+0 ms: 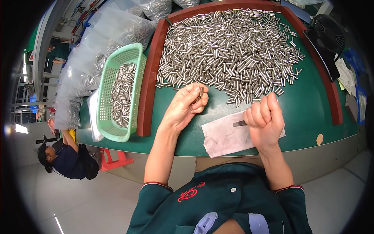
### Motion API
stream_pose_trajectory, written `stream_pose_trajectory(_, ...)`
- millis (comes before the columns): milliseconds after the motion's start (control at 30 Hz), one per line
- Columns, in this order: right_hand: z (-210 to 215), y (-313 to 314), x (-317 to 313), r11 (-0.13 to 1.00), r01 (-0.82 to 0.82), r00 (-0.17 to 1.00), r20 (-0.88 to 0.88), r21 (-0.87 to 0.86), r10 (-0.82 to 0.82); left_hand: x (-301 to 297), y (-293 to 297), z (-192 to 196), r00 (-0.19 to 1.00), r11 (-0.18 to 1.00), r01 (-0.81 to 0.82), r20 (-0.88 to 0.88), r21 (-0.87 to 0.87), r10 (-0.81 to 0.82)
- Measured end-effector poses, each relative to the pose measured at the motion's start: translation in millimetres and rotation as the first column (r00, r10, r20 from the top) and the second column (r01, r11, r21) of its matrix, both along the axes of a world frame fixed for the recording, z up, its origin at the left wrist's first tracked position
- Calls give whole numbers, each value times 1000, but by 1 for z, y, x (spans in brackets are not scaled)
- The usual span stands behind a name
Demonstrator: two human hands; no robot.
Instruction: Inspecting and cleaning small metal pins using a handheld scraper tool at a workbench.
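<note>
My left hand is closed around short, shiny metal pins, with one end showing between thumb and fingers. My right hand makes a fist over a stained, pale pink cloth or paper sheet. Beside its fingers shows the end of a dark flat metal strip; whether the hand grips it or it lies on the sheet, I cannot tell. Just beyond both hands spreads a large heap of loose metal pins on the green tabletop.
Dark red wooden rails border the heap. To the left stands a mint-green perforated basket partly filled with pins, alongside clear plastic bags of pins. A black fan stands far right. Another person sits lower left near a red stool.
</note>
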State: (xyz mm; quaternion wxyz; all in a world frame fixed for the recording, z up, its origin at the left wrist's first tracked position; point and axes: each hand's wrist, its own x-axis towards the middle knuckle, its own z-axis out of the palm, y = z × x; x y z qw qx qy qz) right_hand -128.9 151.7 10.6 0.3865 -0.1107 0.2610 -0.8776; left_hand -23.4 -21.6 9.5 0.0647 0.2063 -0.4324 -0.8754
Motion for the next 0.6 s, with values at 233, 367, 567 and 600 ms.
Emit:
stream_pose_trajectory(233, -1, 1, 0, 1000, 27, 999, 21, 0, -27, 1, 10, -1, 995, 905, 68, 95, -420, -31)
stream_pose_trajectory(367, 3, 0, -3, 997, 74, 997, 27, -2, -73, 6, 49, 6, 965, 379, 240, 261, -894, 5)
stream_pose_trajectory(567, 4, -4, -2, 998, 42, 999, -36, 46, -40, 12, 64, 0, 983, -26, 183, 183, -983, 4)
stream_pose_trajectory(600, 4, -6, -1, 998, 39, 998, -42, 44, -37, 13, 64, -1, 983, -27, 181, 180, -983, 18)
